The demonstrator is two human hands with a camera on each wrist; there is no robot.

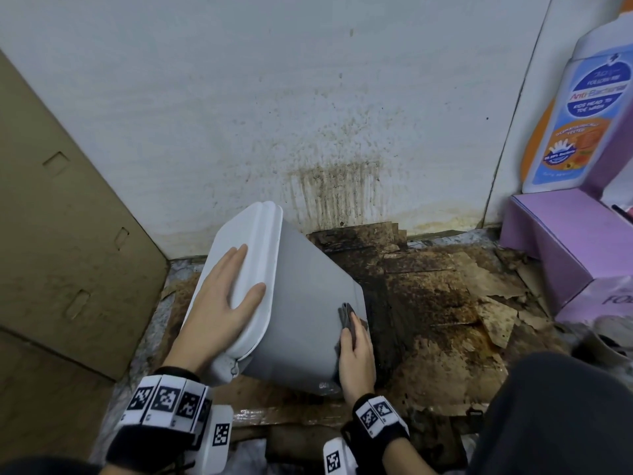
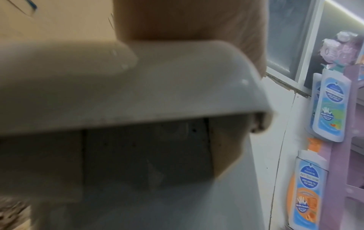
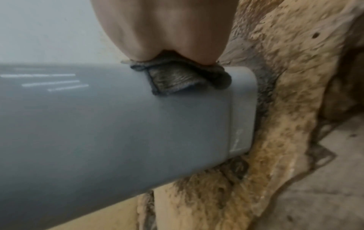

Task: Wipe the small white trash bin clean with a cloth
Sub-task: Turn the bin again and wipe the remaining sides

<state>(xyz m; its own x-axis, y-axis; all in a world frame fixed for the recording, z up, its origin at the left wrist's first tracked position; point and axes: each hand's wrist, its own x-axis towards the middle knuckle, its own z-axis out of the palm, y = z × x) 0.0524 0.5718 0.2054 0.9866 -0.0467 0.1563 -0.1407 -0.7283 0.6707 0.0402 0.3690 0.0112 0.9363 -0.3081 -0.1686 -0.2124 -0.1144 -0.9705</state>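
The small trash bin (image 1: 301, 320) has a grey body and a white lid (image 1: 246, 255). It is tilted on the floor, lid toward the upper left. My left hand (image 1: 222, 303) lies flat on the lid with straight, spread fingers; the left wrist view shows the hand (image 2: 177, 20) above the lid's edge (image 2: 78, 85). My right hand (image 1: 356, 358) presses a folded grey cloth (image 1: 346, 315) against the bin's right side near its base. In the right wrist view the cloth (image 3: 177, 80) is bunched under the hand (image 3: 163, 28) on the grey wall (image 3: 118, 124).
Stained, torn cardboard sheets (image 1: 445, 296) cover the floor under the bin. The white wall (image 1: 335, 186) behind is streaked with brown dirt. A large cardboard panel (image 1: 68, 234) leans at the left. A purple box (image 1: 561, 241) and wash bottle display (image 1: 582, 114) stand at the right. My knee (image 1: 555, 416) is at lower right.
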